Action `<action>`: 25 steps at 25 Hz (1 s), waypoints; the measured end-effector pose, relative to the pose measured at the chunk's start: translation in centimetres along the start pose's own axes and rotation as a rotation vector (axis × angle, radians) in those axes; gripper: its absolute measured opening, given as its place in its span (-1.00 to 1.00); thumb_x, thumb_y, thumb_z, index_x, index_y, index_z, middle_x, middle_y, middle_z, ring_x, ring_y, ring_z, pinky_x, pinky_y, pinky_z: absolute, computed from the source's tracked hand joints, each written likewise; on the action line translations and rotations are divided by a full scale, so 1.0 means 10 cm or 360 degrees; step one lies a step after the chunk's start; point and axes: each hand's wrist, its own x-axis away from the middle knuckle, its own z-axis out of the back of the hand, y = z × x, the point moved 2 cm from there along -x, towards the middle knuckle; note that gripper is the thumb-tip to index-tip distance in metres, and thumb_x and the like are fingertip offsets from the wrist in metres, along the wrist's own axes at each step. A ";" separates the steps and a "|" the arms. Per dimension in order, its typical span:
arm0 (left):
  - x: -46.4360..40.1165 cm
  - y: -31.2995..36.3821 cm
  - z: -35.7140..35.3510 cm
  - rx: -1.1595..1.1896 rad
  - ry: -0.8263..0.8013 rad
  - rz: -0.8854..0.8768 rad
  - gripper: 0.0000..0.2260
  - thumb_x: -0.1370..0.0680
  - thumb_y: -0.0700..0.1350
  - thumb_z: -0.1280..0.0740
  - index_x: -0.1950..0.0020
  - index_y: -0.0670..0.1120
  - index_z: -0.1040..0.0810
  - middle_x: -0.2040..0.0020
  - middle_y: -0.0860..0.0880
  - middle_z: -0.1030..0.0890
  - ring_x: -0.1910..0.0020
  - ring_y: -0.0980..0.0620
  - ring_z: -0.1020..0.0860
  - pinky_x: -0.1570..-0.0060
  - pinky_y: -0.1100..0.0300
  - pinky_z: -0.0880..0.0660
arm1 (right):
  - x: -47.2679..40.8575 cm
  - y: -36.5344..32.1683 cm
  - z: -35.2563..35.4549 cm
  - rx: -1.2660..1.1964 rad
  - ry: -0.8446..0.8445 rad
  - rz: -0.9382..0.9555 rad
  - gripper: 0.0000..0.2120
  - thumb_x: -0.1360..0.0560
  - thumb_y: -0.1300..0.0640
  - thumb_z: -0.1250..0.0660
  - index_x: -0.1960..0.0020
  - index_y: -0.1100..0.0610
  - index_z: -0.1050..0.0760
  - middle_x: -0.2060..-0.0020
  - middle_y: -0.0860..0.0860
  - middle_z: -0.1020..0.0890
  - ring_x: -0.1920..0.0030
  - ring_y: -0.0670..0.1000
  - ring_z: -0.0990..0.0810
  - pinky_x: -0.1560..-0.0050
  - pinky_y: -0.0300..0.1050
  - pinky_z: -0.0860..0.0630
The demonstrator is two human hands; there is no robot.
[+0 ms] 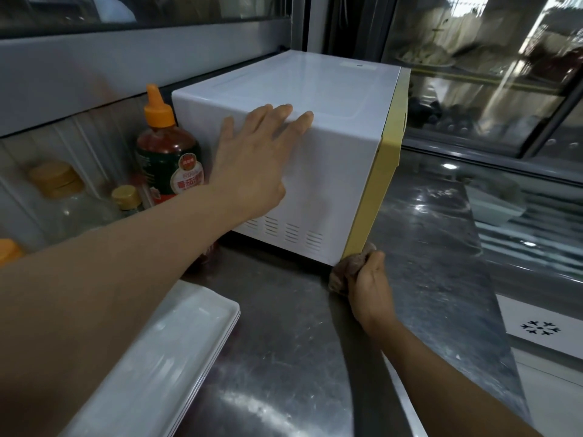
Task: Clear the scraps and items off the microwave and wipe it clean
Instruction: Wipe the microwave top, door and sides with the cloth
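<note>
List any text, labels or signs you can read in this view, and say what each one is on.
Sauce bottle with the orange cap: its red and white label carries Chinese print, too blurred to quote.
White card at the right edge: a black snowflake symbol, no words.
Microwave top: a pale sticker near the back, print too small to read.
The smaller bottles on the left show no readable text.

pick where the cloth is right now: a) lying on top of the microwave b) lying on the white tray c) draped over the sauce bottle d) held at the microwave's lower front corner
d: the right hand grips the cloth against the lower front corner of the microwave.
</note>
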 end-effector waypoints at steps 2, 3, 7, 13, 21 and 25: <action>0.00 0.02 0.02 -0.0010 -0.0022 0.0002 -0.13 -0.38 -0.10 -0.45 -0.52 0.10 0.04 -0.53 -0.02 -0.05 -0.52 -0.09 -0.03 -0.38 -0.28 -0.08 | 0.01 -0.01 0.04 0.0217 -0.0085 -0.0005 -0.78 -0.45 -0.04 0.11 0.10 0.06 -0.21 0.16 0.18 -0.58 0.18 0.21 -0.55 0.07 0.22 -0.51; 0.00 0.02 0.02 -0.0006 -0.0026 0.0002 -0.12 -0.38 -0.10 -0.45 -0.52 0.09 0.04 -0.54 -0.02 -0.05 -0.52 -0.09 -0.03 -0.38 -0.28 -0.08 | 0.01 -0.02 0.07 0.0363 -0.0131 0.0014 -0.75 -0.45 -0.04 0.08 0.04 0.10 -0.23 0.08 0.22 -0.57 0.13 0.25 -0.55 0.04 0.24 -0.49; -0.02 0.01 0.05 -0.0021 -0.0072 0.0007 -0.12 -0.38 -0.10 -0.44 -0.52 0.09 0.05 -0.54 -0.02 -0.03 -0.52 -0.08 -0.02 -0.38 -0.29 -0.07 | 0.03 -0.05 0.30 0.0827 -0.0076 0.0123 -0.90 -0.53 0.25 -0.11 -0.05 0.19 -0.25 -0.02 0.22 -0.53 0.11 0.28 -0.54 0.14 0.17 -0.50; -0.01 0.08 0.18 -0.0037 -0.0193 0.0064 -0.13 -0.40 -0.10 -0.42 -0.53 0.07 0.08 -0.56 -0.05 0.02 -0.53 -0.10 0.00 -0.38 -0.22 -0.12 | 0.02 -0.34 0.78 0.0717 -0.0206 0.0180 -0.77 -0.51 0.21 -0.30 -0.14 0.17 -0.38 -0.14 0.14 -0.36 0.09 0.25 -0.56 0.17 0.17 -0.58; 0.05 0.44 0.53 0.0064 -0.0378 0.0390 -0.15 -0.43 -0.14 -0.39 -0.53 0.07 0.10 -0.57 -0.01 0.09 -0.51 -0.08 -0.11 -0.41 -0.15 -0.12 | -0.19 -0.82 1.30 0.0500 -0.0375 0.0281 -0.69 -0.47 0.25 -0.32 -0.19 0.14 -0.39 -0.17 0.09 -0.31 0.04 0.23 -0.55 0.11 0.17 -0.59; 0.12 0.62 0.75 0.0118 -0.0511 0.0455 -0.19 -0.44 -0.10 -0.38 -0.53 0.05 0.07 -0.57 -0.01 0.07 -0.51 -0.07 -0.10 -0.42 -0.12 -0.09 | -0.26 -1.00 1.44 0.0485 -0.0456 0.0294 -0.63 -0.45 0.28 -0.33 -0.24 0.14 -0.38 -0.20 0.10 -0.31 -0.01 0.19 -0.52 0.13 0.03 -0.62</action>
